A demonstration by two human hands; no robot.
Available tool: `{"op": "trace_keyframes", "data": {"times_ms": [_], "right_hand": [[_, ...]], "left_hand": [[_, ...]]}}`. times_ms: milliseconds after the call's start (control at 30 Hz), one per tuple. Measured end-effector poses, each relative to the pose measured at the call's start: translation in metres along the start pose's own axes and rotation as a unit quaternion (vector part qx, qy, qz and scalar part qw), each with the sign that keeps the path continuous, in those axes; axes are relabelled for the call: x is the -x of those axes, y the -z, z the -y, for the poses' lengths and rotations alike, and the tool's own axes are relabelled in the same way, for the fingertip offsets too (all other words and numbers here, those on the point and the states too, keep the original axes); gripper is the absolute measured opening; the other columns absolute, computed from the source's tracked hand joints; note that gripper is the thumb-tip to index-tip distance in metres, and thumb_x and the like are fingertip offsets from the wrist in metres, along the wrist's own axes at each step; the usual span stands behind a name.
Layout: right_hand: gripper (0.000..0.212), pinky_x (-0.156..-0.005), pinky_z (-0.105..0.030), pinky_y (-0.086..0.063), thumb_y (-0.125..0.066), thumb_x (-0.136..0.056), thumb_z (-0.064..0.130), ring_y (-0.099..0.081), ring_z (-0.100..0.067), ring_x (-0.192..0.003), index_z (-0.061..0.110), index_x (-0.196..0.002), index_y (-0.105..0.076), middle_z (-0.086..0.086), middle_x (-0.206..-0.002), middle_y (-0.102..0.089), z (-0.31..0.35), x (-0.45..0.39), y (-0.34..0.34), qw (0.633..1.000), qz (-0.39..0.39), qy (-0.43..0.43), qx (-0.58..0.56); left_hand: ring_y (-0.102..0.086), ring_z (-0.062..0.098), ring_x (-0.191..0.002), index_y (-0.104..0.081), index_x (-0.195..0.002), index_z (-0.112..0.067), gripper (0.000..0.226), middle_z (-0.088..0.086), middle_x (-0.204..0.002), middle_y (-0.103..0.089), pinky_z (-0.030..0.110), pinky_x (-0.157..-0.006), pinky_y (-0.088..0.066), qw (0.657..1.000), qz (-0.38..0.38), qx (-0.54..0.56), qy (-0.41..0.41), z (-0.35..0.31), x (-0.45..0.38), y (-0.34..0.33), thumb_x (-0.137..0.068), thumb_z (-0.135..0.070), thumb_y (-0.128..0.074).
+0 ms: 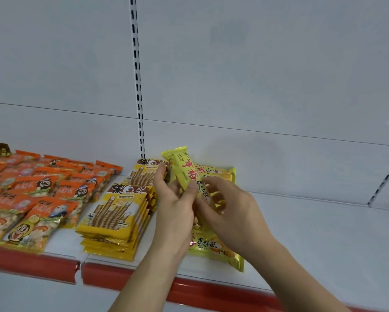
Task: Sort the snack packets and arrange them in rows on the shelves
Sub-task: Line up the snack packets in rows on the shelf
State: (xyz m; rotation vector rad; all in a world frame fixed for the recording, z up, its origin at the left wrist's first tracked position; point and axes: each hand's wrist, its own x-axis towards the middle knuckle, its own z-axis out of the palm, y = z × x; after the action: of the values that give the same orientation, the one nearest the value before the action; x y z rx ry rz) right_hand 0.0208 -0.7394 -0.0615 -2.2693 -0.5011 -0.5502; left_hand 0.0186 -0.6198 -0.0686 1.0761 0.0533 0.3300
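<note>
Yellow snack packet [184,170] held tilted above the shelf [313,224], between both hands.

Left hand [174,203] grips its lower part, thumb pressed on the front; right hand [229,210] has curled fingers pinching the packet's lower end from the right. Beneath them lies a row of matching yellow-green packets [213,246]. Just left sit stacked wafer-roll packets [117,212], then rows of orange packets [36,194] farther left.
</note>
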Motion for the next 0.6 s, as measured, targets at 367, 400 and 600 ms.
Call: {"op": "trace_keyframes", "data": {"times_ms": [367, 400, 600], "right_hand": [[0.042, -0.085, -0.048, -0.053, -0.068, -0.084, 0.021, -0.061, -0.028, -0.106, 0.025, -0.125, -0.068, 0.007, -0.121, -0.068, -0.046, -0.015, 0.013, 0.974, 0.010, 0.119, 0.194], [0.041, -0.086, -0.048, -0.053, -0.066, -0.084, 0.022, -0.061, -0.028, -0.108, 0.025, -0.125, -0.068, 0.007, -0.120, -0.068, -0.048, -0.016, 0.009, 0.968, 0.028, 0.135, 0.209], [0.041, -0.097, -0.048, -0.051, -0.070, -0.084, 0.020, -0.056, -0.031, -0.122, 0.027, -0.124, -0.068, 0.001, -0.122, -0.066, -0.056, -0.016, -0.013, 0.960, 0.053, 0.128, 0.242]], "left_hand": [[-0.037, 0.010, -0.146, -0.017, -0.163, -0.027, 0.066, -0.007, -0.161, -0.036, 0.028, -0.114, -0.038, 0.828, -0.005, -0.526, -0.196, -0.018, -0.007, 0.026, -0.107, -0.028, -0.051], [-0.035, 0.013, -0.148, -0.024, -0.162, -0.024, 0.058, -0.005, -0.162, -0.036, 0.028, -0.116, -0.034, 0.780, 0.021, -0.593, -0.200, -0.018, -0.008, 0.026, -0.108, -0.026, -0.045], [-0.027, 0.021, -0.152, -0.038, -0.158, -0.020, 0.049, -0.002, -0.163, -0.036, 0.032, -0.123, -0.024, 0.648, 0.096, -0.738, -0.161, 0.000, -0.014, 0.033, -0.110, -0.030, -0.036]]}}
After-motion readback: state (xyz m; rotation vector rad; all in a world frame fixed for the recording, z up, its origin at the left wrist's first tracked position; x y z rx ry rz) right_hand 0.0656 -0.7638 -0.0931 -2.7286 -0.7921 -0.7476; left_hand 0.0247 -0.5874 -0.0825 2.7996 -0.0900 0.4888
